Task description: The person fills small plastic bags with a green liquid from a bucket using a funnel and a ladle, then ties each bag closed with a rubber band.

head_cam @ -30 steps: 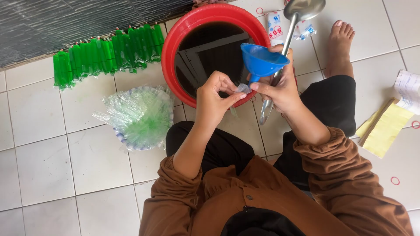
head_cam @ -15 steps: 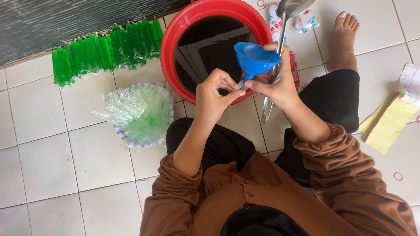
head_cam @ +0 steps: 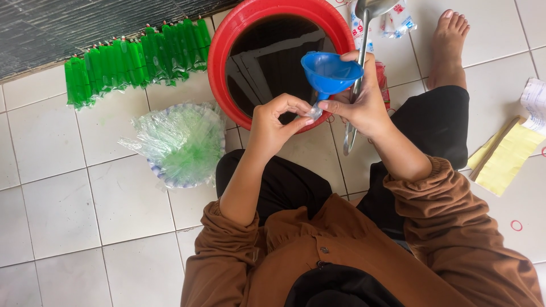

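Blue funnel [head_cam: 330, 71] held over red tub [head_cam: 222, 62], small clear bag [head_cam: 314, 112] going on its spout.
Right hand [head_cam: 358, 102] grips funnel w/ ladle [head_cam: 359, 68]; left hand [head_cam: 276, 122] pinches bag. Far left: filled green packs [head_cam: 131, 57] done; empty bags [head_cam: 182, 142] remain.

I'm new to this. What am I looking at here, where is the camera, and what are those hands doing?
There is no machine: a person sits on a tiled floor, and a camera worn on their head looks down at their own hands. The right hand holds a blue funnel and a long metal ladle over a red tub. The left hand pinches a small clear bag at the funnel's spout. On the floor lie a row of green filled bags, a pile of clear plastic bags and yellow paper.
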